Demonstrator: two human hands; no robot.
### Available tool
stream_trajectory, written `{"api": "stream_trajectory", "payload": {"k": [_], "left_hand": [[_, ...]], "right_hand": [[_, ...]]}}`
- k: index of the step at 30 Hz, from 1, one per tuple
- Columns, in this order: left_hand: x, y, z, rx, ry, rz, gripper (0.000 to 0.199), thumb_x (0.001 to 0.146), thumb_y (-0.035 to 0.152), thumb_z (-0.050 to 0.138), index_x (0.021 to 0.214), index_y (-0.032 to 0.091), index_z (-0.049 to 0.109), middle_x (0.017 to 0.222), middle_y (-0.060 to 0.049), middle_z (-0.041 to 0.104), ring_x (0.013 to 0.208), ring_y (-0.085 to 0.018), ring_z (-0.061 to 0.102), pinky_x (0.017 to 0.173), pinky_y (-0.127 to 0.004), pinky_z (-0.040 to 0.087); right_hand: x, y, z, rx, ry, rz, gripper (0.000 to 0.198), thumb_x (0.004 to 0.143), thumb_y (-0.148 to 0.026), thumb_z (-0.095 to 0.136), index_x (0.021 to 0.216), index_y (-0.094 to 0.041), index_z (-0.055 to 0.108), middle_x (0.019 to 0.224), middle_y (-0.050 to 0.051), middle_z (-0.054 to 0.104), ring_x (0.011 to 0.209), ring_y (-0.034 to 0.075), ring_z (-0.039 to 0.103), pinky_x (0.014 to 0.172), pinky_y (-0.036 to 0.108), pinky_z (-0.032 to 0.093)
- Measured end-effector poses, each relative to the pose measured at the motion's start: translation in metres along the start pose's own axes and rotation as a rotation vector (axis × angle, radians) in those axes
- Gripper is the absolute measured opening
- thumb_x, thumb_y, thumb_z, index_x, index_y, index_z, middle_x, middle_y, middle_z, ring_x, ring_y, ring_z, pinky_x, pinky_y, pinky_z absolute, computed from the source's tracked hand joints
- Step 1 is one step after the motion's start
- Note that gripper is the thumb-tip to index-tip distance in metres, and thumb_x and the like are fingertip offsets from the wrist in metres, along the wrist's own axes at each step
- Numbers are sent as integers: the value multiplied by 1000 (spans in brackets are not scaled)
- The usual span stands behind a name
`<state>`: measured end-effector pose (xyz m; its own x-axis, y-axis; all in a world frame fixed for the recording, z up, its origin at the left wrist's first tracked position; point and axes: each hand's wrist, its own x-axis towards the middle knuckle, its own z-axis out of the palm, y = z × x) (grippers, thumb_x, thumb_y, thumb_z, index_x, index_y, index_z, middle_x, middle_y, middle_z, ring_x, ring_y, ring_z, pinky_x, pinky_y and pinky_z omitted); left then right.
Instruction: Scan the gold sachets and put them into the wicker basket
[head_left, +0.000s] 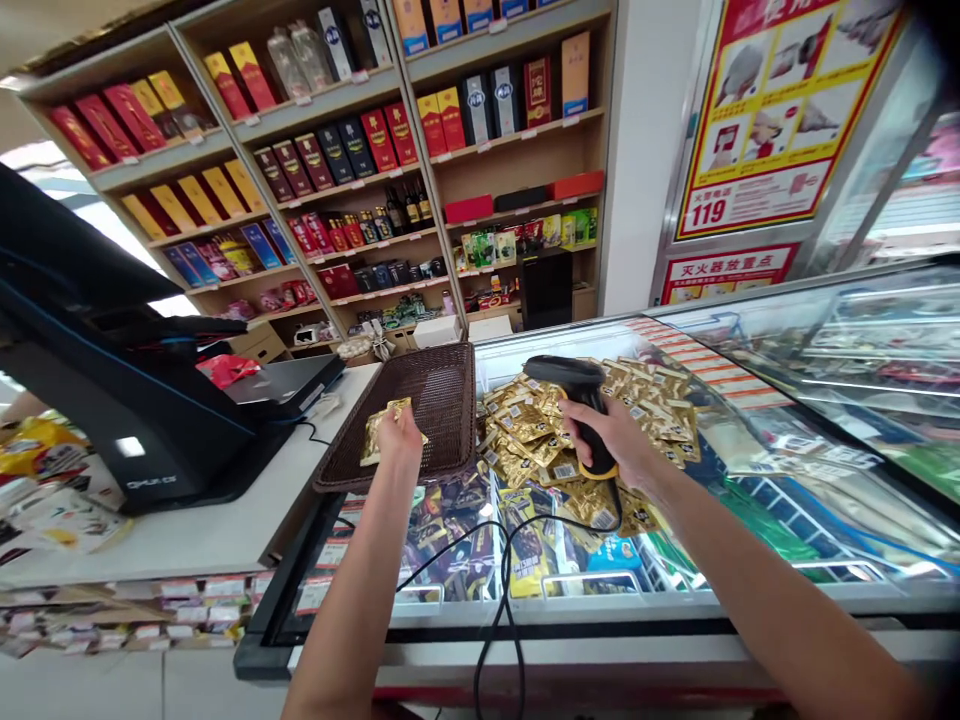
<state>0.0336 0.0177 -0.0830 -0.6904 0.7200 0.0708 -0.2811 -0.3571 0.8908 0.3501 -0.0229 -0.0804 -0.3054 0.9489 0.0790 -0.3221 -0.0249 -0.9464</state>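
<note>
My left hand (400, 437) is closed on a small gold foil packet (372, 440), held over the near part of a brown woven basket (444, 385). In my right hand (616, 440) is a black barcode scanner (574, 375) with yellow trim, gripped by its handle, its head pointing left. Beneath and around the scanner lies a heap of gold foil packets (529, 415), spread on the glass top of a freezer. A black cable (506, 560) runs from the scanner's handle, loops over the freezer's front edge and hangs down.
A black checkout terminal (187, 400) stands on the white counter (292, 500) at left. Packaged goods (525, 540) show inside the freezer (442, 640). Shelves (480, 140) of boxes and bottles line the back wall, beside a red and yellow poster (780, 120).
</note>
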Motion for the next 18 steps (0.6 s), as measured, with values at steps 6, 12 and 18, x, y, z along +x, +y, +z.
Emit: {"api": "stream_trajectory", "payload": {"k": [6, 12, 18], "left_hand": [[-39, -46, 67, 436, -560, -4, 20, 82, 33, 70, 94, 18, 70, 102, -7, 72, 98, -18, 67, 92, -34, 51], [-35, -84, 110, 956, -711, -25, 18, 63, 23, 81, 70, 18, 66, 94, -10, 74, 105, -30, 63, 94, -40, 45], [-23, -82, 113, 1084, -704, 65, 28, 47, 22, 86, 61, 20, 62, 83, -8, 71, 96, -29, 64, 78, -30, 46]], "right_hand": [[8, -9, -16, 81, 95, -43, 33, 75, -44, 78, 72, -19, 56, 58, -5, 52, 38, 6, 42, 33, 21, 35], [13, -5, -16, 41, 116, 18, 36, 73, -45, 78, 70, -19, 54, 57, -4, 53, 37, 7, 43, 32, 21, 34], [13, -4, -18, 47, 94, -3, 36, 73, -45, 79, 69, -19, 54, 59, -4, 53, 38, 6, 42, 33, 22, 35]]}}
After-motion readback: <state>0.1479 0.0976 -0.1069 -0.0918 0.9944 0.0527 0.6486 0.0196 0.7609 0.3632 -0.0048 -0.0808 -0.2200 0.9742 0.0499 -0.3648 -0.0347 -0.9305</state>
